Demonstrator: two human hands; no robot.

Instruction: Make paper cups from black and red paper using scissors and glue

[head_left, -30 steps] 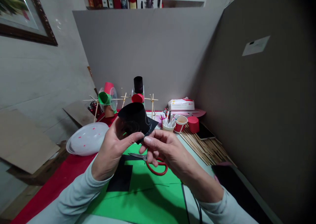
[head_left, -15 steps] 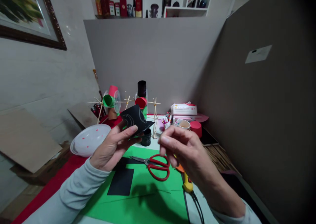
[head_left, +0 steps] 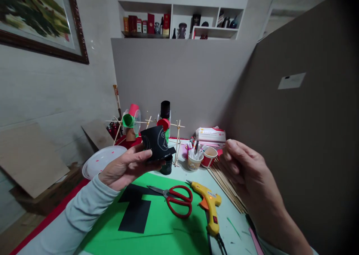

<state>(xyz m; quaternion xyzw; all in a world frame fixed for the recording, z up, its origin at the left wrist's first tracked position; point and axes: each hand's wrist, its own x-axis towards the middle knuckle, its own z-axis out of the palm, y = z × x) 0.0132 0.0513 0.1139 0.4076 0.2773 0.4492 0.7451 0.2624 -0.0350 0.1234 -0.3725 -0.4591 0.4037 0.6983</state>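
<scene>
My left hand (head_left: 126, 167) holds a curled piece of black paper (head_left: 155, 142) with white pencil lines on it, lifted above the table. My right hand (head_left: 246, 172) hangs to the right, holding nothing, fingers loosely bent, above a bundle of bamboo sticks (head_left: 227, 185). Below lie red-handled scissors (head_left: 176, 200) and a yellow glue gun (head_left: 209, 206) on a green paper sheet (head_left: 168, 228). A flat black paper piece (head_left: 136, 213) rests on the green sheet.
At the back stand stick frames with green, red and black paper rolls (head_left: 146, 120), a small black cup (head_left: 166, 167), paper cups with pens (head_left: 200, 158), a tissue pack (head_left: 210, 134) and a clear plastic lid (head_left: 102, 159). Grey boards wall the table behind and on the right.
My right hand has let go of the black paper and moved away to the right. My left hand keeps the paper, and the view has tilted upward, revealing the glue gun.
</scene>
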